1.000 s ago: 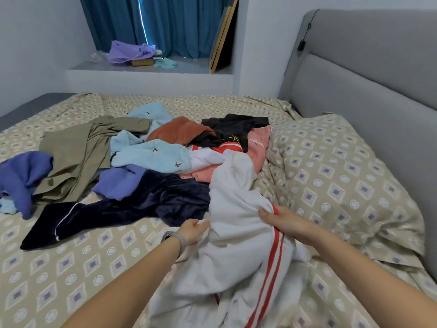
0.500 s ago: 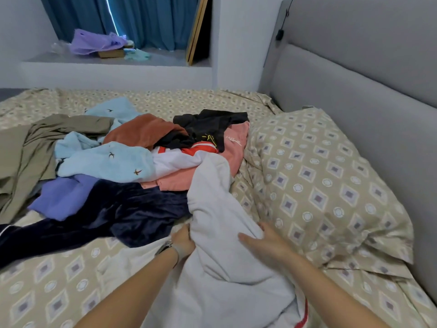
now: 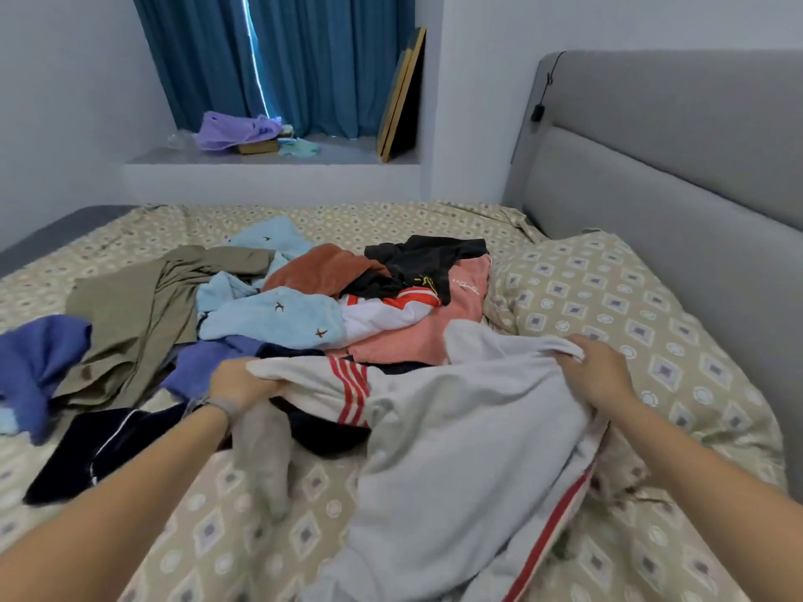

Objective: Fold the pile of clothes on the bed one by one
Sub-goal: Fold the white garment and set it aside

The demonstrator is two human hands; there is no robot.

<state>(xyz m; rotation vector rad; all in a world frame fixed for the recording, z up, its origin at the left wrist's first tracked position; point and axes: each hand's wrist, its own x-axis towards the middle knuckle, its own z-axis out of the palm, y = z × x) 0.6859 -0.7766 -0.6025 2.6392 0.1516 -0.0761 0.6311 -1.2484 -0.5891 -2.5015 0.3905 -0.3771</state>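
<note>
A white garment with red stripes (image 3: 460,441) lies spread across the near part of the bed (image 3: 391,219). My left hand (image 3: 241,382) grips its left edge beside the red stripes. My right hand (image 3: 602,375) grips its right edge near the pillow. Behind it lies the pile of clothes (image 3: 330,306): light blue, rust, black, pink, white-and-red, purple and olive pieces. A dark navy garment with a white line (image 3: 108,445) lies partly under the white one.
A patterned pillow (image 3: 617,306) lies on the right against the grey headboard (image 3: 678,176). A purple-blue garment (image 3: 34,362) sits at the left edge. A window ledge (image 3: 269,160) with blue curtains and small items is beyond the bed.
My hands have moved apart, left hand leftward and right hand rightward, pulling the white garment wide open. The red stripes near my left hand have come into sight.
</note>
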